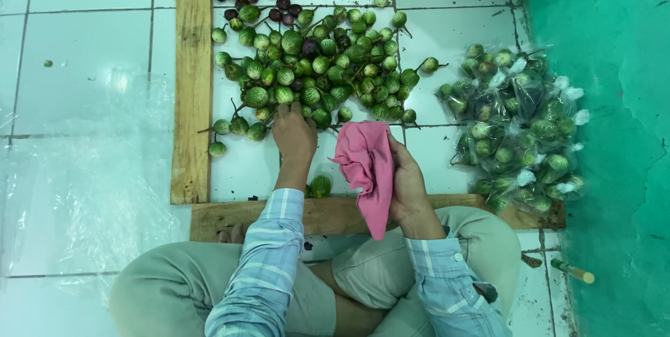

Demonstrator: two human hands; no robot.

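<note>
Mid-wiping step, apparently: left hand (294,136) reaching into eggplant pile (321,65) at upper centre, fingers closing on one, right hand (405,176) clenched round pink cloth (368,166) at centre; next likely needing a firm pick-up toward cloth.

Your left hand (294,136) reaches into the near edge of the pile of small green round eggplants (317,65) on the white tiled floor (84,51), fingers down among them. Your right hand (407,182) holds a pink cloth (368,166) that hangs over the wooden plank (328,215) by your knees. Bagged eggplants (516,128) lie to the right, near the green wall (614,100).
</note>
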